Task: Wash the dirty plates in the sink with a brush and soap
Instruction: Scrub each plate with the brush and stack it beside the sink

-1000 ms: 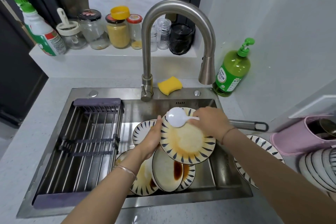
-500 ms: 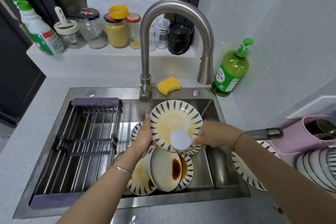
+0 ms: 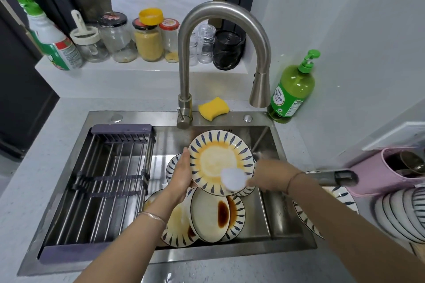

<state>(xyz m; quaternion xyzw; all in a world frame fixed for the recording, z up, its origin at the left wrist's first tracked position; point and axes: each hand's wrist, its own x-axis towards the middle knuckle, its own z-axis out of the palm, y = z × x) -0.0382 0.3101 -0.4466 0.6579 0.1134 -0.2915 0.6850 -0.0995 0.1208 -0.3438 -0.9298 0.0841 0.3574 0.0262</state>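
My left hand grips the left rim of a tilted white plate with blue dashes and an orange stain, held over the sink. My right hand holds a white round brush whose head presses on the plate's lower right rim. Several dirty plates lie stacked below in the sink, one with a dark brown sauce stain. A green soap bottle with a pump stands at the sink's back right corner.
The steel tap arches over the sink beside a yellow sponge. A drying rack fills the sink's left half. Jars and a spray bottle line the ledge. At right: a pan handle, pink holder, stacked bowls.
The brush has swept from the plate's top edge down to its lower right rim. My left hand has lifted and tilted the plate more upright, and a pale scrubbed patch shows in its middle.
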